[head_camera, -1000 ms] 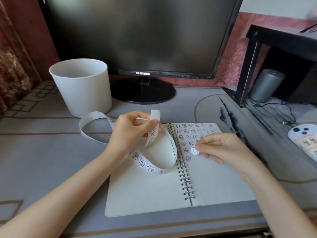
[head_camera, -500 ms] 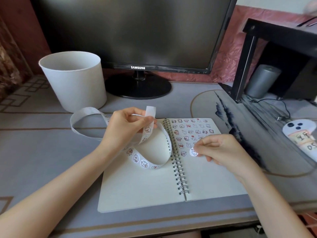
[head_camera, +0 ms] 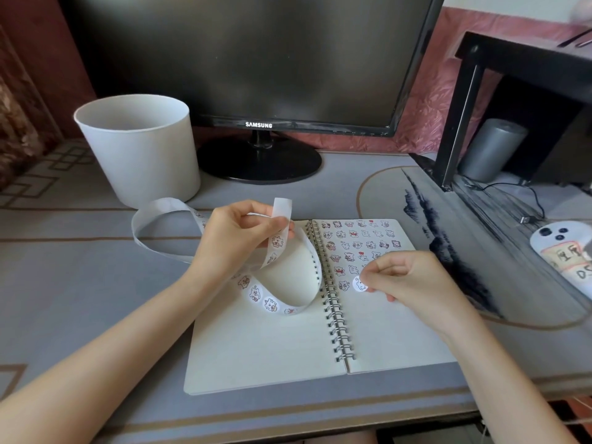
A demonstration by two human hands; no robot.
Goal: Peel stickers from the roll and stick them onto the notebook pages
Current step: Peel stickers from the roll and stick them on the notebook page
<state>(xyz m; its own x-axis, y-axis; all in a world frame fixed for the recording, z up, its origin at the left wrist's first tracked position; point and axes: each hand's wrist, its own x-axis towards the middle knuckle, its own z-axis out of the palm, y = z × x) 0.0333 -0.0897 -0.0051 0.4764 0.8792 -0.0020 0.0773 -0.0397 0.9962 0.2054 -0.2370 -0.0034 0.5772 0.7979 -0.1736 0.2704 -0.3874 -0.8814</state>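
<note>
Pinching a loose strip of stickers (head_camera: 282, 238) between thumb and fingers, the left hand (head_camera: 238, 240) holds it above the open spiral notebook (head_camera: 262, 347) on the grey desk (head_camera: 80, 283), as I see it through the head camera. From that grip the strip curls down in a loop onto the blank left page, printed stickers showing along its lower bend, while a bare length arcs out to the left over the desk. One short blank end stands up above the fingers.

The right hand (head_camera: 407, 280) is closed, thumb and forefinger nipping a single round white sticker (head_camera: 359, 284) at its edge. That sticker sits at the right-hand page, just below the rows of small cartoon stickers (head_camera: 355, 241) already covering the page's upper part; I cannot tell whether it is pressed flat or only touching the paper.

Behind the notebook stand a white bucket (head_camera: 141, 149) on the left and a dark Samsung monitor (head_camera: 256, 59) on its round base. A phone (head_camera: 563, 251) lies face down at the far right.
</note>
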